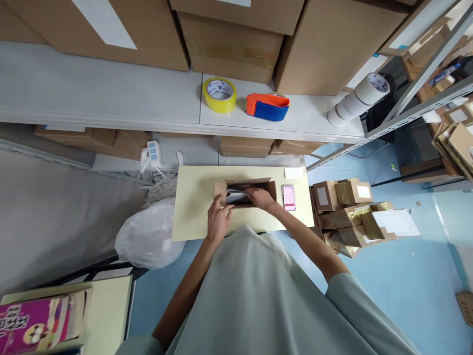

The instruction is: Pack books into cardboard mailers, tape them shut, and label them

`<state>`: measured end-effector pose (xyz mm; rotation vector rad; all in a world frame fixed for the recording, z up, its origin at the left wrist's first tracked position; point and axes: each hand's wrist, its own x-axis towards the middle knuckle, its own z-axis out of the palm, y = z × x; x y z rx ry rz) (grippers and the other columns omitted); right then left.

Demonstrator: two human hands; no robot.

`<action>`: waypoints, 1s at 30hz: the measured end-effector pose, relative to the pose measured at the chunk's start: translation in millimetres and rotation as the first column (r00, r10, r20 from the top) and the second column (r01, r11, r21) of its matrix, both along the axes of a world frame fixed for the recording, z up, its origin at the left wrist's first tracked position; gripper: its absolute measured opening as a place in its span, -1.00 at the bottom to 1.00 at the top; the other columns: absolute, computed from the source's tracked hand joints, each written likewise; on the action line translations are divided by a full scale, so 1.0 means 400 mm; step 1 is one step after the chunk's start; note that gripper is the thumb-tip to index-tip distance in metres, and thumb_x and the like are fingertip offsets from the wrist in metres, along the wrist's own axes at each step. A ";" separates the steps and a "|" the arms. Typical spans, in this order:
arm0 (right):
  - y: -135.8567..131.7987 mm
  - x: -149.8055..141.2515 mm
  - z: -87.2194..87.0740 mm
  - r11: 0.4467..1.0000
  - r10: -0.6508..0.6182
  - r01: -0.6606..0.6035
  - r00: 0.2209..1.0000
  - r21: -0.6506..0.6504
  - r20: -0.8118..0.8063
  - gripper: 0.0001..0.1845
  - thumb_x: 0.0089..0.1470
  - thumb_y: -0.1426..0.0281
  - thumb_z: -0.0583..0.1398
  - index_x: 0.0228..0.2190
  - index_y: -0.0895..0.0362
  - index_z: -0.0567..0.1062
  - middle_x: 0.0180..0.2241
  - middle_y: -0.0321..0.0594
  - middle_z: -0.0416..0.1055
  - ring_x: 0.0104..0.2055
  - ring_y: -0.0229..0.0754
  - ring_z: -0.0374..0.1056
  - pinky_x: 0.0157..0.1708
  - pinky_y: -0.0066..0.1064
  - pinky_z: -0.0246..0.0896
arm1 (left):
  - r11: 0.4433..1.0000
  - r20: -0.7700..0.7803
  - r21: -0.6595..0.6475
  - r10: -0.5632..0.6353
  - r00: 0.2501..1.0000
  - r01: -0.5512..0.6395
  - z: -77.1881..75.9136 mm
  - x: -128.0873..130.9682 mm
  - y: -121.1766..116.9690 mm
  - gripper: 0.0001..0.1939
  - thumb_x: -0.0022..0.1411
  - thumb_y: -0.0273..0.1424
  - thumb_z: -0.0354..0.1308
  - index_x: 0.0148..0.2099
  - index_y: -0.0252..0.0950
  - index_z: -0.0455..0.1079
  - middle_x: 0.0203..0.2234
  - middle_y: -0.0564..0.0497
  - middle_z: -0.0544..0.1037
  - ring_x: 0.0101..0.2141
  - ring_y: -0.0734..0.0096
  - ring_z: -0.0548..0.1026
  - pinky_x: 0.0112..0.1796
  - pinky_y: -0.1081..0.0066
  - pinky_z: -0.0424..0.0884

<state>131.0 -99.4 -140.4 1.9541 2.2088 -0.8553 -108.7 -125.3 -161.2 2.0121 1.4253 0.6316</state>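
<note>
An opened cardboard box [220, 189] lies on the pale yellow table [192, 217] in front of me, its flaps raised. Inside it is a flat whitish item [236, 197], too small to name. My right hand [260, 198] reaches into the box, its fingers closed on the right end of that item. My left hand [218, 219] rests at the box's near left corner, thumb and fingers apart against the cardboard edge. Right of the box, a phone [288, 197] with a pink-and-white screen lies on the table, below a small white paper [293, 173].
On the shelf [148, 98] ahead are yellow tape [219, 94], an orange-and-blue tape dispenser [267, 107] and stacked white rolls [358, 100]. A plastic bag [150, 234] hangs left of the table. Small cartons [347, 217] are piled on the right. Books [33, 323] lie at lower left.
</note>
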 end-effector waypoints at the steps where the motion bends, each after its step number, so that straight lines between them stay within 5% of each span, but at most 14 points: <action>1: -0.015 0.004 0.005 1.000 -0.005 0.005 1.000 0.020 -0.013 -0.56 0.41 0.46 0.18 0.25 0.07 0.52 0.21 -0.02 0.58 0.22 0.12 0.53 0.23 -0.12 0.40 | 1.000 0.002 0.003 0.001 1.000 -0.001 0.000 -0.001 -0.002 -0.80 0.34 -0.45 0.22 -0.09 -0.11 0.64 0.35 -0.13 0.42 0.37 -0.19 0.36 0.30 -0.21 0.41; 6: -0.113 0.065 0.041 0.965 -0.116 0.145 0.983 0.216 -0.140 -0.58 0.42 0.46 0.14 0.23 0.04 0.53 0.28 -0.08 0.50 0.34 0.04 0.40 0.34 -0.07 0.33 | 0.999 0.017 0.038 0.017 1.000 -0.018 -0.001 -0.005 -0.017 -0.82 0.35 -0.46 0.22 -0.14 -0.09 0.63 0.42 -0.04 0.31 0.48 -0.15 0.17 0.37 -0.22 0.33; 10: -0.182 0.142 0.039 0.800 -0.410 0.466 0.885 0.379 -0.222 -0.55 0.46 0.31 0.10 0.27 0.12 0.47 0.30 0.09 0.44 0.35 0.15 0.34 0.34 0.07 0.32 | 0.999 -0.013 0.047 0.008 1.000 -0.008 -0.005 -0.008 -0.022 -0.82 0.35 -0.46 0.23 -0.13 -0.13 0.65 0.46 -0.05 0.25 0.42 -0.18 0.27 0.35 -0.20 0.38; 13: -0.209 0.173 0.008 0.724 -0.524 0.598 0.801 0.345 -0.289 -0.47 0.44 0.23 0.14 0.32 0.18 0.39 0.25 0.20 0.46 0.31 0.23 0.37 0.28 0.17 0.36 | 0.999 -0.044 0.042 0.002 0.999 0.000 -0.005 -0.006 -0.012 -0.79 0.37 -0.45 0.20 -0.11 -0.12 0.66 0.43 -0.09 0.31 0.35 -0.17 0.37 0.31 -0.19 0.44; 18: -0.213 0.143 -0.024 0.780 -0.469 0.587 0.779 0.219 -0.417 -0.44 0.44 0.19 0.16 0.35 0.11 0.35 0.24 0.11 0.48 0.27 0.15 0.43 0.20 0.05 0.47 | 0.996 -0.066 0.018 -0.082 0.994 0.083 0.005 0.012 0.019 -0.74 0.37 -0.50 0.14 -0.09 -0.14 0.63 0.42 -0.07 0.36 0.23 -0.02 0.52 0.27 -0.05 0.50; 24: -0.197 0.119 -0.024 0.924 -0.250 0.331 0.902 0.191 -0.353 -0.23 0.25 0.12 0.41 0.36 0.07 0.38 0.30 0.05 0.46 0.38 0.19 0.32 0.34 0.08 0.32 | 0.955 -0.148 -0.115 -0.290 0.945 0.275 0.011 0.054 0.051 -0.73 0.30 -0.55 0.16 -0.01 -0.18 0.53 0.17 -0.16 0.60 0.14 0.00 0.59 0.22 0.01 0.51; 27: -0.181 0.137 -0.029 0.962 -0.180 0.227 0.945 0.150 -0.274 -0.19 0.17 0.17 0.49 0.34 0.10 0.41 0.30 0.09 0.46 0.42 0.22 0.28 0.36 0.10 0.26 | 0.954 -0.180 -0.173 -0.274 0.945 0.243 0.004 0.064 0.067 -0.67 0.25 -0.54 0.21 0.05 -0.21 0.43 0.04 -0.19 0.65 0.05 -0.05 0.64 0.13 0.02 0.55; 30: -0.154 0.162 -0.030 0.970 -0.186 0.218 0.951 0.108 -0.246 -0.39 0.25 0.20 0.43 0.25 0.09 0.50 0.15 0.04 0.58 0.35 0.18 0.35 0.31 0.02 0.30 | 0.967 -0.169 -0.198 -0.197 0.966 0.163 -0.006 0.066 0.088 -0.56 0.22 -0.51 0.27 0.13 -0.21 0.35 0.04 -0.20 0.64 0.03 -0.04 0.65 0.09 0.05 0.56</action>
